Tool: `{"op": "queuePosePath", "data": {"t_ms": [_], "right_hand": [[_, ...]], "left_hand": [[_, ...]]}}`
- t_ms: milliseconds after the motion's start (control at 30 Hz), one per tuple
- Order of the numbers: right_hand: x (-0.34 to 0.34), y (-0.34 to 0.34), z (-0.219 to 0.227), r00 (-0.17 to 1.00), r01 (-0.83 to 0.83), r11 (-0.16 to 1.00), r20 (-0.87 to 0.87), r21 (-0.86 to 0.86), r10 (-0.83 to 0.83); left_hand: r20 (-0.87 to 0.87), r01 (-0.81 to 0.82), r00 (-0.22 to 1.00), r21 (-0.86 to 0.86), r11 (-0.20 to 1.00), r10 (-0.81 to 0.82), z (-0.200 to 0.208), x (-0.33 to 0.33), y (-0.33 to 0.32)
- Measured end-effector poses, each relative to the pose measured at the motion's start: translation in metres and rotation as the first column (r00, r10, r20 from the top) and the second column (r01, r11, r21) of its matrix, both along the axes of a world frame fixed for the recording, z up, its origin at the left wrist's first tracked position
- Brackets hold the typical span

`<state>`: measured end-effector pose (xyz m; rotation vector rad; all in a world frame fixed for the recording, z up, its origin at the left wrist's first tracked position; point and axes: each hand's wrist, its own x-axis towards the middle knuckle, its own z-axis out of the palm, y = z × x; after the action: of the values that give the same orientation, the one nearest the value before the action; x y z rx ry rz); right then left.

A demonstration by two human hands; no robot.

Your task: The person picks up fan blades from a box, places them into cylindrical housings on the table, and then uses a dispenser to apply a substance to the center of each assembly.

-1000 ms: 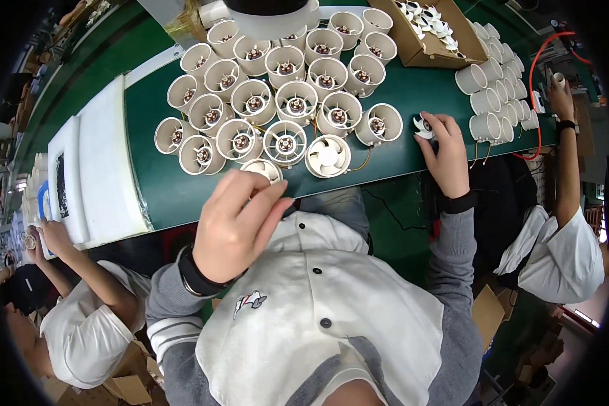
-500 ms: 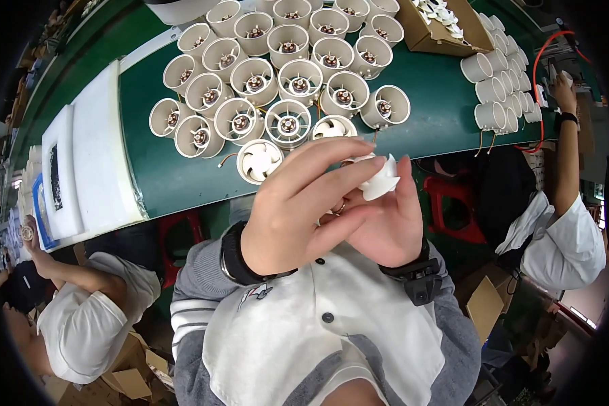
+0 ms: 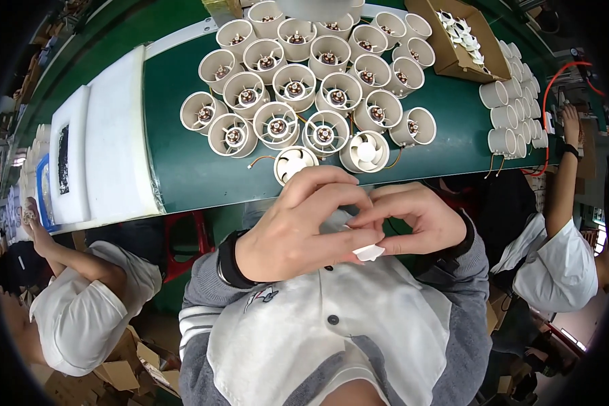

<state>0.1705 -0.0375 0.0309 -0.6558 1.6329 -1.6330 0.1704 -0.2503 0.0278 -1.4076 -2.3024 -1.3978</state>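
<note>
Close in front of my chest, both hands meet around a small white bladed fan impeller (image 3: 368, 252), mostly hidden by my fingers. My left hand (image 3: 301, 227) is closed on it with curled fingers, and a white blade sticks out below the fingertips. My right hand (image 3: 423, 218) is bent in a pinch against the same piece, its fingertips touching those of the left. Just beyond, at the table edge, two round housings hold white impellers: one on the left (image 3: 295, 164) and one on the right (image 3: 365, 151).
Several beige cylindrical fan housings (image 3: 277, 125) with exposed motors stand on the green table (image 3: 176, 162). A cardboard box (image 3: 446, 51) of white impellers lies far right, near stacked housings (image 3: 504, 116). White foam boards (image 3: 108, 135) lie left. Co-workers sit at both sides.
My hands have come down nearer my chest with the impeller. The right hand has turned from an upright palm to a sideways pinch. The table has shifted rightward in view.
</note>
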Motion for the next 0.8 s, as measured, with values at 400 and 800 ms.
{"op": "queuePosePath", "data": {"t_ms": [400,800], "right_hand": [[-0.052,-0.032,0.012,0.608,0.468,0.833,-0.792,0.296,-0.060],[-0.072,-0.055,0.009,0.593,0.424,0.764,-0.787,0.486,0.171]], "left_hand": [[0.154,-0.432,0.902,0.356,0.829,0.404,-0.018,-0.009,-0.051],[0.221,-0.538,0.843,0.360,0.762,0.490,-0.025,-0.012,-0.064]]}}
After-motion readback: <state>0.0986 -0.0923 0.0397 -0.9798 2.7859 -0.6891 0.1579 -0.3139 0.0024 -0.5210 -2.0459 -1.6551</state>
